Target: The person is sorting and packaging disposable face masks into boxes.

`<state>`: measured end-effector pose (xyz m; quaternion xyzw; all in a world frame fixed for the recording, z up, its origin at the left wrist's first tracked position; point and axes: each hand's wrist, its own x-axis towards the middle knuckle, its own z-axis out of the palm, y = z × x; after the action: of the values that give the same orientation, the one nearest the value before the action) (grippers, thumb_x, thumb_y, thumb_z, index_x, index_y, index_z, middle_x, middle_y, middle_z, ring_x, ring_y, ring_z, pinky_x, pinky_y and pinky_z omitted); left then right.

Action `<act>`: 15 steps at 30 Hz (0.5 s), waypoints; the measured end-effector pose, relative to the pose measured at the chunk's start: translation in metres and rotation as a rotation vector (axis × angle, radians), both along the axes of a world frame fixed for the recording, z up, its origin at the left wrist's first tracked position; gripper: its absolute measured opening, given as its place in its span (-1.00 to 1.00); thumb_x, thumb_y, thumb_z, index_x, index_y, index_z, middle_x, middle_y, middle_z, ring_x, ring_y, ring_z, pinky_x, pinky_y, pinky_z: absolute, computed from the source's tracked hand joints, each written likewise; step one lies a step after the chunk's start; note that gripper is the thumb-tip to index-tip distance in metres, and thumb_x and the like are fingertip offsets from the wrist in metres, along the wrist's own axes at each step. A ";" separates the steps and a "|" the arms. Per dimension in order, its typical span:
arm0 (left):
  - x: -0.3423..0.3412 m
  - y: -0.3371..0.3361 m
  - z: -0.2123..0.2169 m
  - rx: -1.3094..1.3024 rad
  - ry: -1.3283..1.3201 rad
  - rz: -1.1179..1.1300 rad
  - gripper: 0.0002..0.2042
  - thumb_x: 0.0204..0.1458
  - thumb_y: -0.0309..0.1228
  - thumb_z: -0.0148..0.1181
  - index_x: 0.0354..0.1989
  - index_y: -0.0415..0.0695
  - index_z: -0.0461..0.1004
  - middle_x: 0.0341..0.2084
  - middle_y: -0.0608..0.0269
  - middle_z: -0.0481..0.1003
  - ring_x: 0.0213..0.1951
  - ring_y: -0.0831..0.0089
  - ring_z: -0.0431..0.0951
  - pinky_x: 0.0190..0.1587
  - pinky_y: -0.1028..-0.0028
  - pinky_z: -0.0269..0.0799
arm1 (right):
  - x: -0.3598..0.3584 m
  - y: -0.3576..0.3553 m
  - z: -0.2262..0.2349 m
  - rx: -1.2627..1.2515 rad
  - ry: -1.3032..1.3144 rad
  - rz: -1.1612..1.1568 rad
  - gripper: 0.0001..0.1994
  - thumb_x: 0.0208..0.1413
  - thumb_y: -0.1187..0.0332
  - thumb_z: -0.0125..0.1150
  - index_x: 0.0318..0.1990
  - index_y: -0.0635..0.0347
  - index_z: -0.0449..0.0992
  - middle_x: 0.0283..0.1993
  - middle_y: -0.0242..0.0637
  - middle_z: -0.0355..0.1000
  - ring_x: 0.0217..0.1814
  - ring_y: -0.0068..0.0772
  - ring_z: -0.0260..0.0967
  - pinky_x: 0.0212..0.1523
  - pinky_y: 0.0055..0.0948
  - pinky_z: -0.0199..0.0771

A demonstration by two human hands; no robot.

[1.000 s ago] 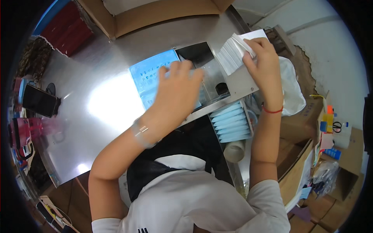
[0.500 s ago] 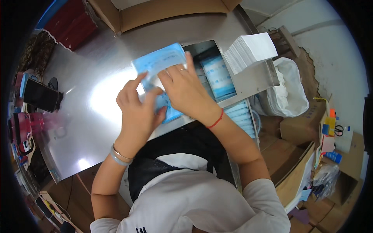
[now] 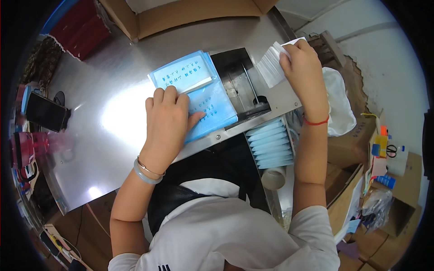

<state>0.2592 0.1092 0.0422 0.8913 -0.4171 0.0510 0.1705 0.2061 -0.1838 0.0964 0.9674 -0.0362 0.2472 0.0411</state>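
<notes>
A stack of blue printed plastic wrappers lies on the metal table in front of me. Its upper part is folded over, with a white strip along the fold's edge. My left hand presses on the wrappers with bent fingers, its thumb stretched to the right over the lower part. To the right, my right hand is closed on the top of a stack of white paper sheets, thumb on the near side. How many sheets it grips is hidden. Between them, a dark rectangular opening shows a metal rod inside.
Pale blue folded packets are piled below the table's front edge, above a round tube. A white bag hangs at the right. A phone stands at the left, and a cardboard box at the back.
My right hand has left the wrappers and moved right to the white paper. The blue packet in the opening is gone from there. My left hand stays on the wrappers.
</notes>
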 end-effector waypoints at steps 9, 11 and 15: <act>-0.003 -0.002 0.007 -0.261 0.060 -0.062 -0.66 -0.29 -0.33 0.50 -0.45 -0.27 0.47 -0.22 -0.02 0.32 -0.17 0.07 0.42 -0.05 0.18 0.37 | 0.032 0.092 -0.018 1.085 -0.294 0.115 -0.76 -0.10 0.41 0.36 -0.27 0.33 0.53 -0.11 -0.20 0.44 -0.27 -0.45 0.44 -0.19 -0.46 0.46; -0.001 0.001 0.012 -0.241 0.184 -0.025 -0.65 -0.26 -0.32 0.49 -0.42 -0.27 0.46 -0.22 -0.04 0.33 -0.18 0.08 0.43 -0.06 0.19 0.39 | 0.044 0.108 -0.054 0.862 0.008 0.251 -0.73 -0.17 0.42 0.27 -0.26 0.36 0.54 -0.11 -0.02 0.47 -0.22 -0.06 0.48 -0.16 -0.32 0.48; -0.001 0.005 0.013 -0.355 0.304 0.079 -0.69 -0.13 -0.33 0.41 -0.31 -0.23 0.45 -0.21 -0.02 0.35 -0.19 0.11 0.47 -0.11 0.27 0.41 | 0.027 0.125 -0.050 0.451 0.246 0.189 -0.75 -0.20 0.61 0.03 -0.34 0.25 0.59 -0.43 -0.11 0.51 -0.25 -0.06 0.45 -0.10 -0.24 0.41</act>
<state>0.2582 0.1138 0.0556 0.8604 -0.3359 -0.0049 0.3832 0.2333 -0.0589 0.0465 0.9740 0.0056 0.1161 -0.1946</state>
